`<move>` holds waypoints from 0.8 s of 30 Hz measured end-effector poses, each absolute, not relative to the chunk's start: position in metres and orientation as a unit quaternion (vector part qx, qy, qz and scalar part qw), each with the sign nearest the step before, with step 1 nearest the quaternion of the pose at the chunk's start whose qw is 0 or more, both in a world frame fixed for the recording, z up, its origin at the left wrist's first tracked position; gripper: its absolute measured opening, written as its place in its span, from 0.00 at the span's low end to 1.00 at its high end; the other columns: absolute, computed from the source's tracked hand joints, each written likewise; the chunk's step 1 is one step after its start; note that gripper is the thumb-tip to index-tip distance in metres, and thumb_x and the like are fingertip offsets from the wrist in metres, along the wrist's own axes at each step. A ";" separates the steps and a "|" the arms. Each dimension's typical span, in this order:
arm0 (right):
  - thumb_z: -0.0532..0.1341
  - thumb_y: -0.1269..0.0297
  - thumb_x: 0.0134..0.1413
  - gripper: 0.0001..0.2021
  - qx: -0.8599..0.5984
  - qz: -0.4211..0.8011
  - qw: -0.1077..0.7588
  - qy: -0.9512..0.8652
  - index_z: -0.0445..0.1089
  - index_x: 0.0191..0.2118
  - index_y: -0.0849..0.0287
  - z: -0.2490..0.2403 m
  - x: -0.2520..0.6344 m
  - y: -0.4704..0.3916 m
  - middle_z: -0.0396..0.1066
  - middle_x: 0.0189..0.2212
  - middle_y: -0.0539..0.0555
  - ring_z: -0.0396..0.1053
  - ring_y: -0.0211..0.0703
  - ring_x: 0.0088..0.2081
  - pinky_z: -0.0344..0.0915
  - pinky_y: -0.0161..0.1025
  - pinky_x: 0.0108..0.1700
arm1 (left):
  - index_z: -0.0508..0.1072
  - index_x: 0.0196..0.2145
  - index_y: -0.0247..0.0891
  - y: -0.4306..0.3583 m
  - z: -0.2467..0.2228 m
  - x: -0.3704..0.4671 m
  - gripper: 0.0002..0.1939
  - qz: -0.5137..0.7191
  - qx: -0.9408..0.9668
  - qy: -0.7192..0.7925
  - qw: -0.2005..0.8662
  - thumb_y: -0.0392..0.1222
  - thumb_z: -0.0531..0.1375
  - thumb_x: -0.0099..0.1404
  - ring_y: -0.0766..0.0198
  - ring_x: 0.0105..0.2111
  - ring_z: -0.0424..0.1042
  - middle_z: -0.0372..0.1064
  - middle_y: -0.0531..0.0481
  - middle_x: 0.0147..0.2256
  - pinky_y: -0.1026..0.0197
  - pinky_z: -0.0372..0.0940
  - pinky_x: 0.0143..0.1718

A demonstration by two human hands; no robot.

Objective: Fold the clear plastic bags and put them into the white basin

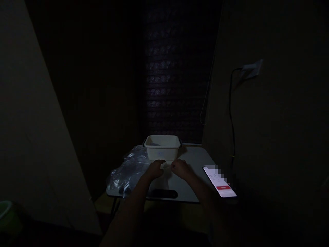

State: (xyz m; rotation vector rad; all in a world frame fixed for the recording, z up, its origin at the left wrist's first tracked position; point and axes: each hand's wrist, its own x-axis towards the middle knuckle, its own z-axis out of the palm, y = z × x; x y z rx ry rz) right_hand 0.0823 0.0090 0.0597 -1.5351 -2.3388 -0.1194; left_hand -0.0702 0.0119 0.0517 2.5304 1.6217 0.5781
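Over the white folding table (190, 185), my left hand (155, 168) curls with thumb and fingers around a small pale thing, too dim to name. Close by on the right, my right hand (181, 168) is closed, its fingers pressed together. A thin pale strip (167, 167) seems to stretch between the two hands; its kind cannot be made out. Just beyond them stands a white plastic basin (162, 152) with dark side handles. Something pale lies inside it, mostly hidden by the front wall.
Crumpled clear plastic bags (131, 168) cover the table's left side. A lit phone (220, 183) lies at the right edge. The table has a dark handle slot (164, 194) in front. A black cable (231, 113) hangs from a wall socket. Blinds (164, 79) rise behind; a green bucket (7, 214) stands lower left.
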 end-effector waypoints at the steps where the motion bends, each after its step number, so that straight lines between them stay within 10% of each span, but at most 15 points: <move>1: 0.48 0.68 0.42 0.10 -0.546 -0.038 0.180 -0.817 0.66 0.25 0.60 0.060 0.089 0.010 0.67 0.28 0.53 0.61 0.38 0.33 0.49 0.34 0.33 | 0.57 0.44 0.33 0.012 0.050 -0.068 0.26 0.172 0.827 0.533 0.041 0.32 0.52 0.42 0.63 0.41 0.57 0.58 0.45 0.42 0.63 0.52 0.41; 9: 0.50 0.70 0.39 0.08 -0.531 0.019 0.270 -0.803 0.65 0.23 0.59 0.069 0.129 0.016 0.66 0.27 0.50 0.60 0.35 0.32 0.51 0.31 0.34 | 0.54 0.46 0.36 0.006 0.052 -0.044 0.36 0.154 0.822 0.543 0.073 0.46 0.58 0.37 0.53 0.43 0.54 0.55 0.43 0.45 0.54 0.51 0.40; 15: 0.50 0.71 0.37 0.07 -0.538 0.006 0.360 -0.762 0.64 0.21 0.60 0.079 0.140 0.015 0.65 0.25 0.51 0.60 0.36 0.31 0.52 0.33 0.34 | 0.68 0.29 0.35 0.017 0.050 -0.030 0.10 0.275 0.797 0.513 0.158 0.36 0.51 0.47 0.61 0.35 0.62 0.66 0.46 0.32 0.62 0.53 0.37; 24: 0.56 0.69 0.32 0.20 -0.481 0.245 0.439 -0.718 0.59 0.39 0.60 0.058 0.144 0.019 0.62 0.38 0.53 0.59 0.38 0.38 0.55 0.34 0.37 | 0.67 0.25 0.31 0.023 0.065 -0.021 0.13 0.406 0.722 0.486 0.279 0.43 0.47 0.51 0.65 0.25 0.65 0.66 0.47 0.23 0.65 0.58 0.27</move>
